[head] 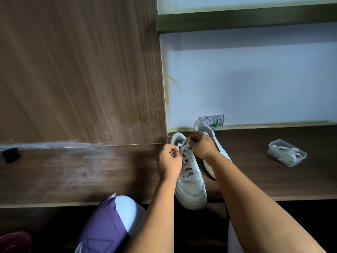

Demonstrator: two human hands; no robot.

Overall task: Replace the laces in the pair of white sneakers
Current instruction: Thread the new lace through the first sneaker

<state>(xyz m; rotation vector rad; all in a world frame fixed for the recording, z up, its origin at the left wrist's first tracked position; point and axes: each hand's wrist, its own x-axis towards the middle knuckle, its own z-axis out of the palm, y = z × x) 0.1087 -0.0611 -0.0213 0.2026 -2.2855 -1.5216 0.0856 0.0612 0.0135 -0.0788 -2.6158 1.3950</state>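
While both hands pinch lace ends, second sneaker (217,143) behind right hand (200,145), clear tub (287,152) well right.

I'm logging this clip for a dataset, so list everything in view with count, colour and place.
White low-top sneaker: one, white, on the desk, toe over the front edge, laces partly threaded.
Second white sneaker: one, white, behind it, partly hidden by the right arm.
White shoelace: one, white, at the top eyelets.
Clear plastic box: one, holding white laces, right on the desk.
Brown wooden desk: one.
Small black object: one, far left.
Open wall socket: one, behind the sneakers.
Left hand: grip pinching the lace.
Right hand: grip on the lace.
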